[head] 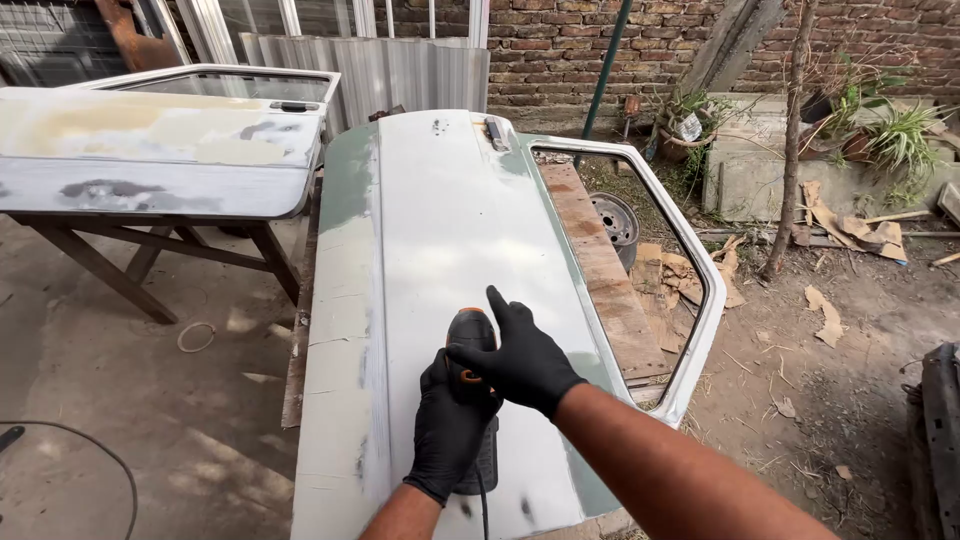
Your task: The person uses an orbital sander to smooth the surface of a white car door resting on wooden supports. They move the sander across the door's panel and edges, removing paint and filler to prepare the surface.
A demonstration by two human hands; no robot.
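A pale green car door point(440, 220), coated in grey-white filler, lies flat in front of me with its window frame to the right. A black and orange electric sander point(472, 335) rests on the panel near its lower middle. My left hand point(448, 425), in a black glove, grips the sander's body from behind. My right hand point(520, 360), also in a black glove, lies over the top of the sander with one finger pointing forward. The sander's cord runs down toward me.
A second filler-patched door point(150, 150) lies on a wooden trestle at the left. A wooden plank point(600, 270) and a wheel rim point(615, 220) show through the window opening. A cable point(90, 445) crosses the concrete floor. Cardboard scraps and potted plants sit at the right.
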